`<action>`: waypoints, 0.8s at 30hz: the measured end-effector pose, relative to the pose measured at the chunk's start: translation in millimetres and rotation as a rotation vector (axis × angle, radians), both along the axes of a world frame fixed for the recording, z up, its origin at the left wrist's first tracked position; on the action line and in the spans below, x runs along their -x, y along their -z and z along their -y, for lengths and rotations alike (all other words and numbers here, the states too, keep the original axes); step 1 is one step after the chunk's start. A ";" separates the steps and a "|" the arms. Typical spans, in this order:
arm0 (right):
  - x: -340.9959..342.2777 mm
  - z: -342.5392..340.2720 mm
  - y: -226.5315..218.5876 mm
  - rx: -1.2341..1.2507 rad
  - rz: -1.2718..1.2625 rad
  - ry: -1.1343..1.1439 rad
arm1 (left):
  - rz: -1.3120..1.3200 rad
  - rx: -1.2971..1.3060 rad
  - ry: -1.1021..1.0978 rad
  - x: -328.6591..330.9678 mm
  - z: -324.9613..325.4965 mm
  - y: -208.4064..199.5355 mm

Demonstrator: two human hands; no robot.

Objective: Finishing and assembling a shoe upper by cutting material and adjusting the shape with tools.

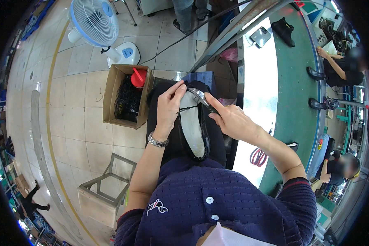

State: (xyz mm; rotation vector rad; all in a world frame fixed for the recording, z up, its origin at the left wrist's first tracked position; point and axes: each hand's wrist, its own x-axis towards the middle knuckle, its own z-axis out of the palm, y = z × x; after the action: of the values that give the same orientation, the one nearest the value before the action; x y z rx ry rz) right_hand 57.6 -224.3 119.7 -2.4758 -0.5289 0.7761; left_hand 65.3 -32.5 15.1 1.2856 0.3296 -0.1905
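Observation:
A black shoe (pixel 206 141) lies bottom up on my lap, its pale sole face (pixel 191 125) showing inside a dark rim. The fingers of my left hand (pixel 169 107) are closed on its far end, where a bit of dark edge sticks up. In my right hand (pixel 237 121) is a hand tool with a curved shiny metal head, seemingly pincers (pixel 198 95). Its head lies against the shoe's far right edge, and my index finger is stretched along it. A thin dark strand (pixel 187 108) crosses the pale face. The tool's jaws are too small to make out.
At my left stands a cardboard box (pixel 109 98) of black scraps with a red container (pixel 138 78). Beyond it is a fan (pixel 95 20); nearer, a stool frame (pixel 106 184). On my right, a green conveyor (pixel 293 94) carries shoes past a white ledge (pixel 260 82). Other people work beyond.

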 end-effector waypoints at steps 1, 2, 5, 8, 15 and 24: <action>-1.0 0.7 -1.4 0.006 0.013 -0.004 | 0.054 0.001 -0.028 -1.5 1.4 0.3; -5.5 1.7 -5.7 0.012 0.015 -0.006 | 0.056 0.007 -0.030 -1.0 2.1 0.6; -22.4 1.6 -26.7 0.069 -0.125 -0.064 | 0.095 -0.323 -0.006 1.7 1.7 -3.0; -19.6 -16.4 -51.9 -0.142 0.184 0.038 | 0.198 -0.389 -0.023 8.2 -1.4 3.7; -23.4 -13.2 17.4 0.049 0.362 -0.042 | 0.298 -0.427 -0.025 1.5 0.2 14.0; -9.6 -19.2 29.1 0.167 0.295 -0.059 | 0.252 -0.418 0.071 5.6 -5.1 11.4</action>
State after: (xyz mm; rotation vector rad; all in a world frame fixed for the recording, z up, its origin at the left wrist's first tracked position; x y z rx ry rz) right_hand 67.2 -205.1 90.6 -2.7607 -0.6681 0.4951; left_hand 59.7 -27.4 3.7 1.7160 0.1087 -0.0166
